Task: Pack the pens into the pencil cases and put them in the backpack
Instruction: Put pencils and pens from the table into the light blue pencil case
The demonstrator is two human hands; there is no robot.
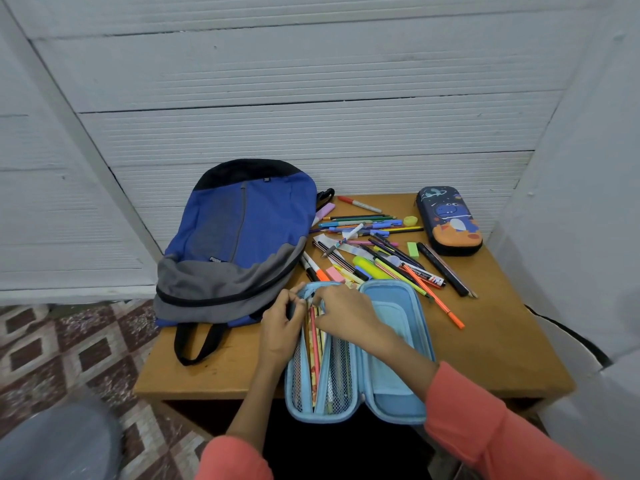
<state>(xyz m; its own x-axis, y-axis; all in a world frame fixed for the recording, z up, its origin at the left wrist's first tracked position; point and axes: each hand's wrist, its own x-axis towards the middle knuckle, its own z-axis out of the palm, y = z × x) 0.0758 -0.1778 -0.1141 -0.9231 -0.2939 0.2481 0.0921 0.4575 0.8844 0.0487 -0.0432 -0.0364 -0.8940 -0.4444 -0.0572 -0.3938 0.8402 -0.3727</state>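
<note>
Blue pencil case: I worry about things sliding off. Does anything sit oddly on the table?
Yes. The open light blue pencil case juts past the near edge of the table, so it could tip. The backpack seems to overhang the left edge slightly. An orange pen lies apart from the pile.

The wooden surface (491,344) carries a blue backpack (239,244) at its left edge, loose pens (377,251) mid-back, a dinosaur case (450,220) at the far right corner, and an open blue case (391,341) at the near edge.
</note>
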